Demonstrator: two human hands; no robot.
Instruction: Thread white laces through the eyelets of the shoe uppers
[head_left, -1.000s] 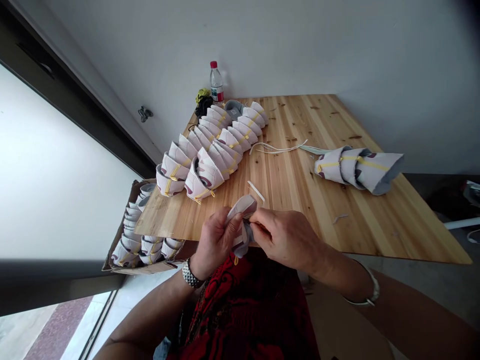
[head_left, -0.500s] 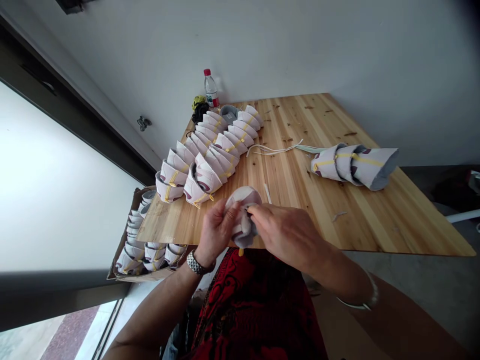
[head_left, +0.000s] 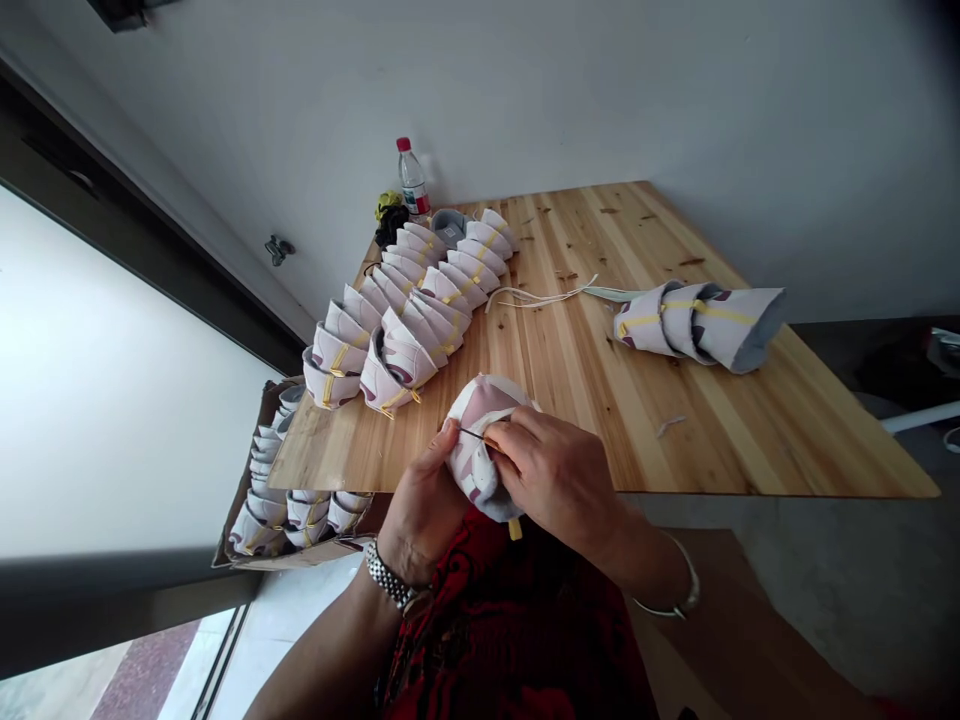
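Note:
At the table's near edge, my left hand (head_left: 424, 500) grips a white and mauve shoe upper (head_left: 474, 408) from its left side, thumb on top. My right hand (head_left: 559, 475) is closed around a thin dark hook or awl (head_left: 471, 433) whose exact tip I cannot make out. Its shaft lies across the upper's opening, pointing toward my left thumb. A yellow tab (head_left: 514, 528) hangs from the upper's lower end. Beyond my hands, two long rows of nested shoe uppers (head_left: 405, 350) lie on the left of the table.
On the right of the wooden table (head_left: 555, 350) lies a short stack of nested uppers (head_left: 682, 322). White laces (head_left: 536, 298) run beside it. A bottle (head_left: 412, 180) stands at the back against the wall. Below left is a cardboard box (head_left: 247, 490) of more uppers.
The upper has turned and come slightly nearer me, so more of its mauve front shows. The tool's shaft now shows clearly across it. My left hand has shifted lower.

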